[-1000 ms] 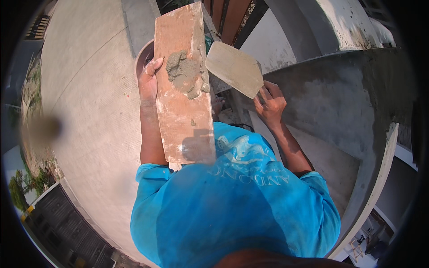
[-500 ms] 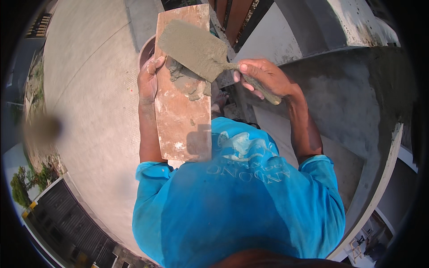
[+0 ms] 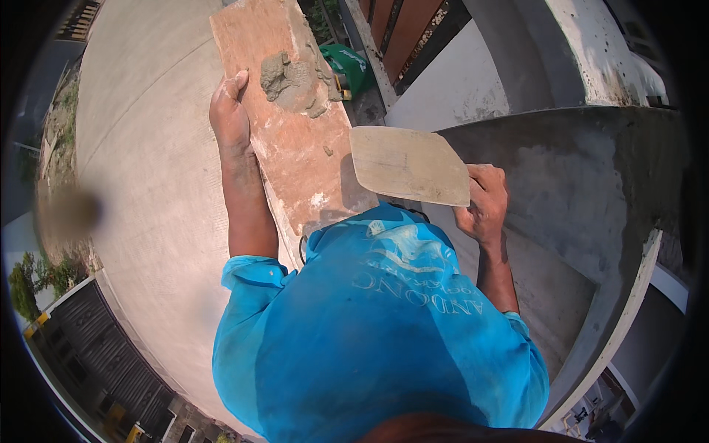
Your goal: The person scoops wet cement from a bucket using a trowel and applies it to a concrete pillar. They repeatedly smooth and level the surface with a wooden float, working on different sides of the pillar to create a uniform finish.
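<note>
My left hand (image 3: pixel 232 112) grips the left edge of a long wooden board (image 3: pixel 284 162), its thumb lying over the top face. A lump of wet grey mortar (image 3: pixel 295 83) sits on the board's far half, with smears along the right edge. To the right of the board, my right hand (image 3: pixel 484 201) is closed round a trowel (image 3: pixel 410 164). The trowel's broad flat blade points left, its tip over the board's right edge. A thin grey film coats the blade face. The handle is mostly hidden behind the blade and the fingers.
On the right stands a grey rendered wall (image 3: pixel 546 155) with damp, darker patches. Beyond the board lies a green bag (image 3: pixel 347 68), beside brown slats (image 3: pixel 421 37). Pale concrete paving (image 3: pixel 162 177) stretches along my left. A dark gate (image 3: pixel 103 362) is at the lower left.
My right hand has drawn the trowel off the mortar, rightward and nearer, and turned its blade over. The board has tilted, its far end shifting left. The mortar lump stays on it.
</note>
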`<control>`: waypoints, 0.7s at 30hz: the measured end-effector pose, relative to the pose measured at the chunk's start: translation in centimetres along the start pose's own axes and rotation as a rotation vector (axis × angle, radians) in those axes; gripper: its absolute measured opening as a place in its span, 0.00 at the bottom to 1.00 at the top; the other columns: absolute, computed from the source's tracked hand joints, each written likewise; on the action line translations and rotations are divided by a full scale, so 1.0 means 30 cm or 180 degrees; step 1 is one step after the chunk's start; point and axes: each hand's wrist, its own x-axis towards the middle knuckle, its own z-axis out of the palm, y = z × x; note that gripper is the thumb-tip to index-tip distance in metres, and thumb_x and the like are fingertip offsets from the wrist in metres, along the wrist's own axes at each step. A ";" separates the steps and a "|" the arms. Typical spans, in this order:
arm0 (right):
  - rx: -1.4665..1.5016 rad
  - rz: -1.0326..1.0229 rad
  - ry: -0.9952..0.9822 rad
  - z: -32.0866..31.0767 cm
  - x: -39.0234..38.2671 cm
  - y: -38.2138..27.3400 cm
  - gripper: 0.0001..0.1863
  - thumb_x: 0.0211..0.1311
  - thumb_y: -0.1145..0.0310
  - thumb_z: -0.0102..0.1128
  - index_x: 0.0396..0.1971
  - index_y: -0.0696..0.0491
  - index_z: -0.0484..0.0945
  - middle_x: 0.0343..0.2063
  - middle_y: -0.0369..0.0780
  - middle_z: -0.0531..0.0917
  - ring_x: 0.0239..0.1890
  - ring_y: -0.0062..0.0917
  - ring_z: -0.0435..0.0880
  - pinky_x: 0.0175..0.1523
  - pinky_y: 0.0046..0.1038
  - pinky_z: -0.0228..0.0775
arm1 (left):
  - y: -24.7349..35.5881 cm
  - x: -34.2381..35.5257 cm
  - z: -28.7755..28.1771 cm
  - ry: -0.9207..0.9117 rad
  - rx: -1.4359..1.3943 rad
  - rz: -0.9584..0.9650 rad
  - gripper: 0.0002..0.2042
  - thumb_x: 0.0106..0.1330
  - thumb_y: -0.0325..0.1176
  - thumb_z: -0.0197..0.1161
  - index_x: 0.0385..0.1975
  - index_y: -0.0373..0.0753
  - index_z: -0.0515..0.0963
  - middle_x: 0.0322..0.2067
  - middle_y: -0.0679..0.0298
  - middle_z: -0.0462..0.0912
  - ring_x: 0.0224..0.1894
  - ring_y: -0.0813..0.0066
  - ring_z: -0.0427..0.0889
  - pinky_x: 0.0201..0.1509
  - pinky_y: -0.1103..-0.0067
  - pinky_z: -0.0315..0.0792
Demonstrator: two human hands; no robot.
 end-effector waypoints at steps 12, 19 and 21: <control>-0.1129 -0.0448 0.0449 0.067 0.089 0.043 0.28 0.41 0.71 0.69 0.50 0.38 0.86 0.40 0.29 0.82 0.43 0.26 0.80 0.50 0.38 0.60 | 0.024 -0.125 0.094 -0.0842 -0.0122 0.0587 0.27 0.70 0.35 0.55 0.64 0.22 0.64 0.55 0.47 0.77 0.55 0.65 0.80 0.61 0.73 0.72; -0.1375 -0.0354 0.0917 0.040 0.139 0.008 0.28 0.39 0.71 0.67 0.48 0.41 0.87 0.38 0.31 0.82 0.42 0.27 0.79 0.49 0.36 0.60 | -0.003 -0.137 0.055 -0.1235 -0.0300 0.1045 0.38 0.62 0.45 0.62 0.64 0.21 0.60 0.57 0.40 0.73 0.58 0.54 0.79 0.62 0.68 0.74; -0.1381 -0.0356 0.1016 0.029 0.152 -0.009 0.27 0.39 0.71 0.66 0.47 0.41 0.87 0.38 0.31 0.82 0.42 0.27 0.79 0.50 0.36 0.60 | -0.019 -0.131 0.036 -0.1315 -0.0376 0.1137 0.40 0.61 0.45 0.62 0.65 0.20 0.59 0.58 0.40 0.72 0.59 0.51 0.77 0.64 0.66 0.72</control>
